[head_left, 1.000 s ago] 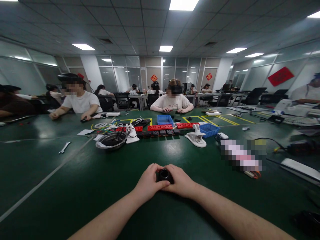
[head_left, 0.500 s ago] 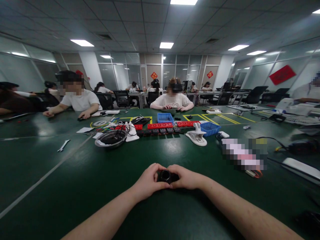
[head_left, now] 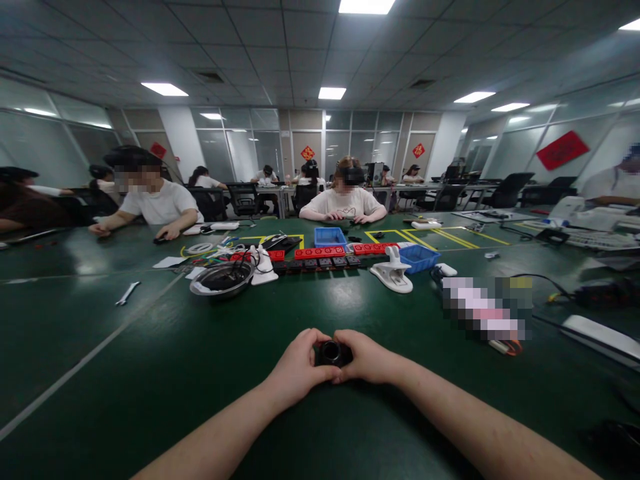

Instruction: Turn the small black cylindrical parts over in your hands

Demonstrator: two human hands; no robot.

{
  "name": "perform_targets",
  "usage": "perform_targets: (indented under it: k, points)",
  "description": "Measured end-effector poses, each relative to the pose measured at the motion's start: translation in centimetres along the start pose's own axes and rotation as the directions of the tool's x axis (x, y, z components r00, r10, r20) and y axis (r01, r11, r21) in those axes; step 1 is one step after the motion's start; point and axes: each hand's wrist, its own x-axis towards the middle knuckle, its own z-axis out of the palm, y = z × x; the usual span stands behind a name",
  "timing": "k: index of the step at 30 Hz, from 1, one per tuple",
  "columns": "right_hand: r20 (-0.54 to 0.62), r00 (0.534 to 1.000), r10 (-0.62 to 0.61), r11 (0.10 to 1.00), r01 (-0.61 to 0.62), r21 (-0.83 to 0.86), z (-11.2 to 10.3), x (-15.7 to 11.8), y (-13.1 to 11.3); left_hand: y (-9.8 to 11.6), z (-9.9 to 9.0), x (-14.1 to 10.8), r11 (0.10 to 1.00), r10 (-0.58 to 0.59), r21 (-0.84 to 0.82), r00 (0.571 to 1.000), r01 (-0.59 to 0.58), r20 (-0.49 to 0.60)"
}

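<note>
Hands (head_left: 299, 364): curled closed around black object (head_left: 332, 352) | beyond: metal bowl (head_left: 220, 293), white clamp (head_left: 391, 275), red strip (head_left: 320, 253)

Place: shared workshop in an office-like room
Under the left hand (head_left: 299, 363) and right hand (head_left: 367, 358): green worktop (head_left: 165, 340)
Beyond their grip: red socket strips (head_left: 320, 253), blue bins (head_left: 421, 259), tangled cables (head_left: 201, 249)
Left of it: wrench (head_left: 129, 294)
Far beyond: seated people (head_left: 345, 203), office chairs (head_left: 243, 199), glass partitions (head_left: 236, 157)
Overhead: ceiling lights (head_left: 333, 93)
</note>
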Motion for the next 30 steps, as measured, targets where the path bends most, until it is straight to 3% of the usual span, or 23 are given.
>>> perform_targets:
  k: [6, 10, 13, 17, 21, 30]
  points:
    - [-0.208, 0.969, 0.135, 0.953, -0.184, -0.24, 1.2, -0.1, -1.9, 0.0, 0.8, -0.1, 0.986, -0.005, 0.159, 0.973, 0.043, -0.229]
    - [-0.275, 0.956, 0.106, 0.928, -0.194, -0.317, 1.7, -0.5, -2.4, -0.3, 0.9, 0.0, 0.989, 0.016, 0.149, 0.969, 0.022, -0.246]
    - [-0.23, 0.973, -0.012, 0.966, -0.048, -0.254, 1.2, -0.7, -1.9, -0.5, 0.5, 0.2, 0.993, 0.043, 0.112, 0.984, -0.023, -0.174]
    - [-0.051, 0.989, -0.138, 0.985, 0.131, -0.112, -0.2, -0.6, -0.8, -0.8, -0.1, 0.3, 0.999, 0.048, 0.018, 0.999, -0.048, -0.006]
    - [0.071, 0.984, -0.162, 0.987, 0.163, -0.007, -1.0, -0.4, 0.0, -0.9, -0.4, 0.3, 0.997, 0.073, -0.029, 0.997, -0.072, 0.039]
    - [0.116, 0.976, -0.187, 0.982, 0.181, 0.058, -1.4, -0.3, 0.0, -0.8, -0.4, 0.4, 0.997, 0.054, -0.058, 0.997, -0.051, 0.057]
